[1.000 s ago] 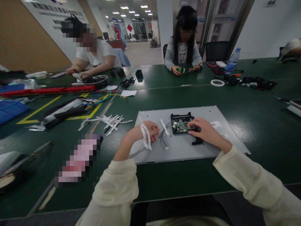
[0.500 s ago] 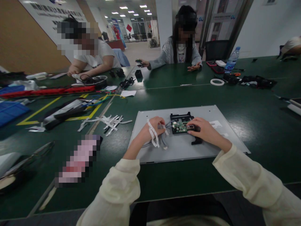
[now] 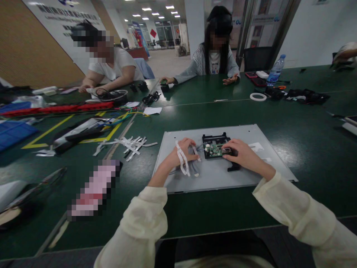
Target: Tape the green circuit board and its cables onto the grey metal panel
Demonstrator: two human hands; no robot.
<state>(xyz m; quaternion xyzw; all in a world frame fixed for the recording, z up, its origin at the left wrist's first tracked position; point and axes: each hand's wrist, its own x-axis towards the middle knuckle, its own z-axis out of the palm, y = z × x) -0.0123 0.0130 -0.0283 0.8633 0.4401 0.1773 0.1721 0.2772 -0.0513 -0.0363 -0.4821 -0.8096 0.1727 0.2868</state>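
Note:
A flat grey panel [image 3: 223,180] lies on the table in front of me. On it sits a green circuit board [image 3: 213,149] in a black bracket [image 3: 214,137]. My right hand [image 3: 244,154] grips the board's right end, with fingers and thumb around a metal port there. Just left of the board, my left hand [image 3: 182,150] has its fingers curled around a grey cable [image 3: 194,149] that runs to the board; the fingertips are partly hidden. White tape strips [image 3: 182,162] hang over the back of that hand. A loose cable end rests on the panel below it.
A pile of white strips [image 3: 132,146] and a blurred pink phone-shaped item [image 3: 96,190] lie left of the panel. Beyond are a tape roll [image 3: 258,97], a bottle [image 3: 276,70] and a blue tray [image 3: 15,133]. Two people sit across the table.
My left thumb and fingertips have shifted slightly along the cable. My right hand keeps its place. Across the table, a person's hand has lowered a small item onto a black box.

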